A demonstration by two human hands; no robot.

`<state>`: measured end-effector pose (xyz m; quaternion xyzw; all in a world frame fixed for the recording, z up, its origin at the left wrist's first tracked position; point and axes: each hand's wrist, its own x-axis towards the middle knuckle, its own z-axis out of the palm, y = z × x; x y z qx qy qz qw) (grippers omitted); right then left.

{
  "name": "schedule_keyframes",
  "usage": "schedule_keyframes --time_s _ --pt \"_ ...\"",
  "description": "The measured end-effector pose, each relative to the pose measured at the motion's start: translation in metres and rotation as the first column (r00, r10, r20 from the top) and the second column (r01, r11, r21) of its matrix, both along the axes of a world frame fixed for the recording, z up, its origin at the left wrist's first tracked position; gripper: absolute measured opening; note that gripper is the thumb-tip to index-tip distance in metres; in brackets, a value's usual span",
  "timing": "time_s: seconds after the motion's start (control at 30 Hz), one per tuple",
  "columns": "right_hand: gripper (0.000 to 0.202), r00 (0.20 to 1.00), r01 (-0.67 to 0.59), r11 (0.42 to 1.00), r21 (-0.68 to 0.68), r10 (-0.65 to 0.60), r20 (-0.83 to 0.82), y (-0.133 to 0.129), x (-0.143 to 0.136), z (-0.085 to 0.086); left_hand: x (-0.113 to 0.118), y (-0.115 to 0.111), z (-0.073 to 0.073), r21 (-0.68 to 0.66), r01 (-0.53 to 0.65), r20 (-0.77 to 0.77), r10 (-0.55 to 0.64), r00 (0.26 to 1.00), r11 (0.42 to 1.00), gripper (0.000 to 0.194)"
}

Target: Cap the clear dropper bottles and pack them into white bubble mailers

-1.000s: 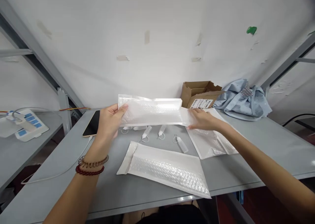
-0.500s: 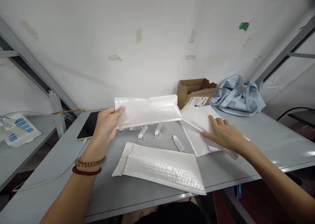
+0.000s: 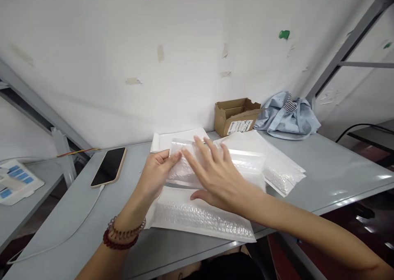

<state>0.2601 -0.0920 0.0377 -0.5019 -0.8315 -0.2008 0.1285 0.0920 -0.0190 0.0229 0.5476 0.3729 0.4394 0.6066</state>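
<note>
My left hand [image 3: 155, 171] pinches the left end of a white bubble mailer [image 3: 249, 163] between thumb and fingers, holding it just above the table. Over the same mailer lies my right hand [image 3: 220, 179], its fingers stretched out and spread, apparently touching the surface. Nearer to me, another bubble mailer [image 3: 209, 220] rests flat, partly beneath the held one. A white mailer [image 3: 181, 137] lies behind my hands. To the right are more overlapping mailers [image 3: 273, 159]. The small dropper bottles are hidden from sight.
An open cardboard box [image 3: 237, 115] and a crumpled light blue cloth [image 3: 287, 115] stand against the wall. On the left of the grey table [image 3: 92, 222] lies a phone [image 3: 109, 167] with a white cable. A power strip [image 3: 18, 181] sits on the far-left surface.
My right hand has left the mailers on the right and come over the one in my left hand. That mailer is lower and nearer. Another mailer now lies behind, where small bottles showed.
</note>
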Motion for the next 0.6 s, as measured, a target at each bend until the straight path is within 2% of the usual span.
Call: schedule_keyframes --time_s 0.07,0.13,0.2,0.27,0.37,0.43,0.53,0.6 --pt "0.098 0.999 -0.004 0.999 -0.033 0.006 0.054 0.008 -0.008 -0.002 0.004 -0.007 -0.001 -0.01 0.066 0.042 -0.066 0.997 0.998 0.021" --pt "0.093 0.997 0.005 0.997 -0.073 0.001 0.076 0.014 -0.003 0.0 0.006 -0.012 -0.004 -0.024 0.107 0.043 -0.106 0.993 0.994 0.022" --pt "0.09 0.997 0.043 0.992 -0.119 -0.035 0.069 0.018 0.015 0.006 0.006 -0.013 -0.005 -0.04 0.139 0.01 -0.139 0.99 0.989 0.025" --pt "0.086 0.99 0.142 0.97 -0.197 -0.137 0.037 0.022 0.044 0.017 0.004 -0.013 -0.005 -0.069 0.128 -0.042 -0.131 0.991 0.989 0.031" --pt "0.083 0.959 0.26 0.888 -0.38 -0.283 -0.005 0.034 0.102 0.031 -0.001 -0.01 -0.002 -0.087 0.024 -0.131 -0.035 0.991 0.996 0.038" --pt "0.08 0.915 0.332 0.804 -0.494 -0.402 -0.04 0.045 0.14 0.032 -0.005 -0.008 0.001 -0.056 -0.037 -0.171 0.027 0.985 0.998 0.038" --pt "0.091 0.845 0.443 0.708 -0.551 -0.535 -0.008 0.063 0.176 0.012 -0.01 -0.007 0.006 0.014 -0.049 -0.241 0.051 0.969 0.999 0.036" --pt "0.088 0.755 0.546 0.626 -0.556 -0.655 0.004 0.072 0.184 -0.011 -0.015 -0.007 0.009 0.059 0.03 -0.374 -0.006 0.928 0.998 0.036"
